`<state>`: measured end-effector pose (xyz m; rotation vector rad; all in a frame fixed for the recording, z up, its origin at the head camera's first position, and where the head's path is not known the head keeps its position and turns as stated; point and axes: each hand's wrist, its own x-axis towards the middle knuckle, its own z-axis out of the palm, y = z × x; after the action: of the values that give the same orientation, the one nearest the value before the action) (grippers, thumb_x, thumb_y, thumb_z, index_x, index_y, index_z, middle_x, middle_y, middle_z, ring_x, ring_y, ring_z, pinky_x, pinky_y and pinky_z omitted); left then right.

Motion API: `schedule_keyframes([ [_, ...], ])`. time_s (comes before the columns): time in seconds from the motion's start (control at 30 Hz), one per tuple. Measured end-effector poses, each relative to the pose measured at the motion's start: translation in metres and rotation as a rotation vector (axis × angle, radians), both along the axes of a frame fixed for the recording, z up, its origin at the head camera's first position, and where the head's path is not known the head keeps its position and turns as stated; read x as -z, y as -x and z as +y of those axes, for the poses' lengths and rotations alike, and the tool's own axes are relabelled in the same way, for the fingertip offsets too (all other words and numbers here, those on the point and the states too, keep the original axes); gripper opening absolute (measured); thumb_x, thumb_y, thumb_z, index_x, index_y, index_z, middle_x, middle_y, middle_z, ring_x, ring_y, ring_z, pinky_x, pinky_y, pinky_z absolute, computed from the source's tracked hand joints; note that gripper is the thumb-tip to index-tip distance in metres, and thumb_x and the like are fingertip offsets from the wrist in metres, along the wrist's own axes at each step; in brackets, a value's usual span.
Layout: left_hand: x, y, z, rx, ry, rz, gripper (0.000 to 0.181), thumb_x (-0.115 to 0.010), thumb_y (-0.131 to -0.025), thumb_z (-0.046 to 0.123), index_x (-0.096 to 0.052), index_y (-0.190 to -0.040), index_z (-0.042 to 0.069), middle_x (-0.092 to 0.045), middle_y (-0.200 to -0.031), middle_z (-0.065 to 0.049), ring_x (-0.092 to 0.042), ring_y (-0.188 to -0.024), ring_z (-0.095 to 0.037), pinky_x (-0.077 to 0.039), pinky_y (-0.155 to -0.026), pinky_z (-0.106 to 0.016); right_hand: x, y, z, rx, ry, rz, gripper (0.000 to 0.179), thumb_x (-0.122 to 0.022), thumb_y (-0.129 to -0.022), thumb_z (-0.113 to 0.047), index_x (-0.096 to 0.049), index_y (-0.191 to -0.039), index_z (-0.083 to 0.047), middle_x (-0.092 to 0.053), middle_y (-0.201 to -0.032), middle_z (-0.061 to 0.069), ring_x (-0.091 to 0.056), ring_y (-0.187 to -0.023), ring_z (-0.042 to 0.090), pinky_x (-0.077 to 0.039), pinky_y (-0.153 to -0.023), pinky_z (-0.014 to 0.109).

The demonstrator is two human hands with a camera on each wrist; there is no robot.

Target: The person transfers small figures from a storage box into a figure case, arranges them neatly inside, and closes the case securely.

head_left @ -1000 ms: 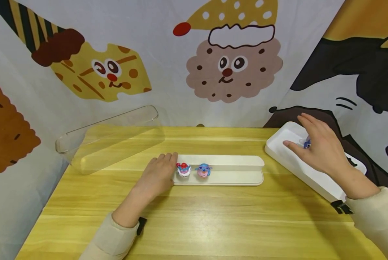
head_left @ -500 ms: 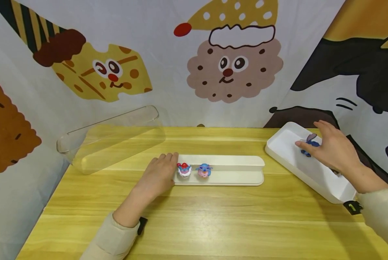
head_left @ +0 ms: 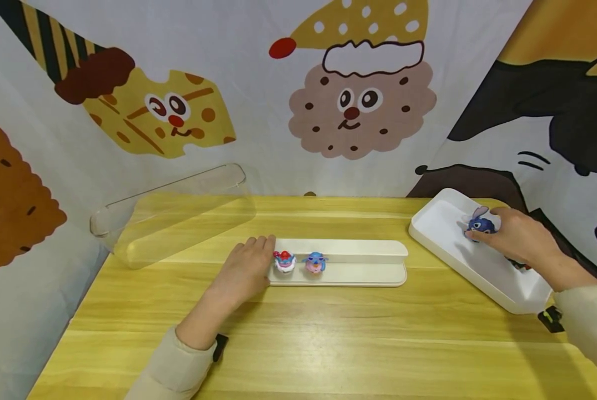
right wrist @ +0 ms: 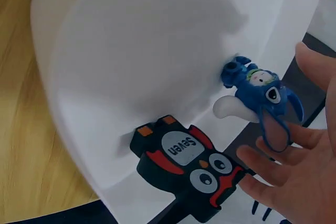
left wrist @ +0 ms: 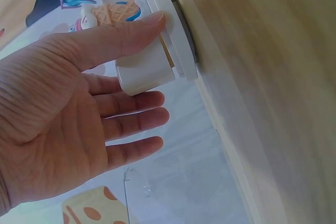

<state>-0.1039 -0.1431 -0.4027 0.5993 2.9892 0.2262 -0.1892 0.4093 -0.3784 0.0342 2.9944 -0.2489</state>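
Observation:
In the head view my left hand (head_left: 245, 269) holds the left end of a white stepped display base (head_left: 363, 275). The left wrist view shows the thumb on its edge and the index finger behind the raised step. Two small figurines stand on the lower step: one with a red top (head_left: 284, 261) and a blue one with sunglasses (head_left: 315, 263). At the right, my right hand (head_left: 523, 236) reaches into a white tray (head_left: 440, 244). Its thumb and spread fingers surround a blue long-eared figurine (right wrist: 257, 87) without closing on it.
A black-and-red owl figure (right wrist: 181, 156) marked "Seven" lies in the white tray near the right hand. A clear plastic cover (head_left: 178, 222) stands at the back left of the wooden table (head_left: 328, 339). Behind hangs a printed cloth (head_left: 258, 111).
My right hand has moved right and lowered into the tray around the blue long-eared figurine, which is now in fuller view. The left hand and display base stay put.

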Motion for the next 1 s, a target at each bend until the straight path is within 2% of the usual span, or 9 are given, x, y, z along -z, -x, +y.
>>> schedule_keyframes([
  [0.07,0.000,0.000,0.000,0.001,-0.002,0.004,0.083,-0.091,-0.078,0.007,-0.047,-0.146,-0.008,-0.063,-0.128,-0.019,-0.060,-0.114,-0.034,-0.053,-0.099,-0.049,0.002,0.001,0.002,-0.002,0.008,-0.021,0.115,-0.073,-0.086,-0.070,-0.034,-0.145,0.021,-0.041,-0.135,0.049,-0.055,-0.099,0.058,-0.056,-0.066,0.060],
  [0.17,0.000,0.000,0.001,0.003,-0.006,0.007,0.082,-0.091,-0.077,0.006,-0.048,-0.145,-0.008,-0.063,-0.127,-0.019,-0.061,-0.113,-0.035,-0.054,-0.098,-0.049,0.004,0.001,0.005,0.008,0.033,-0.051,0.112,-0.076,-0.086,-0.065,-0.034,-0.146,0.020,-0.041,-0.133,0.050,-0.058,-0.092,0.054,-0.055,-0.048,0.048],
  [0.3,-0.001,0.000,0.001,0.006,-0.011,0.004,0.084,-0.091,-0.077,0.006,-0.047,-0.147,-0.008,-0.063,-0.131,-0.020,-0.061,-0.115,-0.035,-0.053,-0.100,-0.049,0.004,0.003,0.006,0.005,0.051,-0.069,0.103,-0.078,-0.088,-0.057,-0.036,-0.143,0.019,-0.045,-0.129,0.049,-0.060,-0.089,0.053,-0.056,-0.050,0.048],
  [0.43,-0.002,0.001,0.000,0.005,-0.003,0.001,0.084,-0.091,-0.078,0.006,-0.047,-0.148,-0.008,-0.063,-0.131,-0.020,-0.061,-0.115,-0.035,-0.053,-0.100,-0.049,0.003,0.006,0.006,-0.032,0.059,-0.045,0.086,-0.079,-0.092,-0.045,-0.042,-0.136,0.020,-0.051,-0.126,0.046,-0.061,-0.092,0.052,-0.057,-0.065,0.059],
  [0.57,-0.003,0.001,0.000,-0.001,0.005,-0.003,0.084,-0.092,-0.078,0.008,-0.047,-0.147,-0.008,-0.063,-0.129,-0.019,-0.060,-0.114,-0.034,-0.053,-0.099,-0.049,0.001,0.008,0.004,-0.048,0.064,-0.036,0.073,-0.079,-0.094,-0.035,-0.047,-0.132,0.019,-0.055,-0.126,0.042,-0.060,-0.098,0.053,-0.052,-0.080,0.068],
  [0.67,-0.003,0.000,0.000,-0.004,0.005,-0.009,0.084,-0.092,-0.078,0.008,-0.047,-0.148,-0.007,-0.063,-0.131,-0.019,-0.060,-0.115,-0.034,-0.053,-0.100,-0.049,0.003,0.010,0.004,-0.035,0.063,-0.043,0.071,-0.079,-0.095,-0.032,-0.046,-0.131,0.019,-0.054,-0.125,0.042,-0.061,-0.096,0.051,-0.053,-0.078,0.067],
  [0.9,-0.003,0.000,0.001,-0.009,0.006,-0.017,0.085,-0.092,-0.078,0.009,-0.046,-0.148,-0.007,-0.062,-0.134,-0.020,-0.060,-0.119,-0.035,-0.052,-0.102,-0.050,0.009,0.012,0.005,-0.030,0.065,-0.018,0.065,-0.081,-0.092,-0.025,-0.047,-0.128,0.017,-0.057,-0.116,0.039,-0.061,-0.079,0.040,-0.058,-0.064,0.055],
  [1.0,-0.002,0.000,0.001,-0.013,0.003,-0.021,0.085,-0.092,-0.079,0.009,-0.046,-0.149,-0.007,-0.061,-0.135,-0.020,-0.059,-0.120,-0.036,-0.052,-0.103,-0.051,0.009,0.012,0.005,-0.030,0.065,-0.011,0.066,-0.082,-0.091,-0.026,-0.047,-0.129,0.016,-0.057,-0.116,0.040,-0.061,-0.079,0.041,-0.058,-0.064,0.056],
])
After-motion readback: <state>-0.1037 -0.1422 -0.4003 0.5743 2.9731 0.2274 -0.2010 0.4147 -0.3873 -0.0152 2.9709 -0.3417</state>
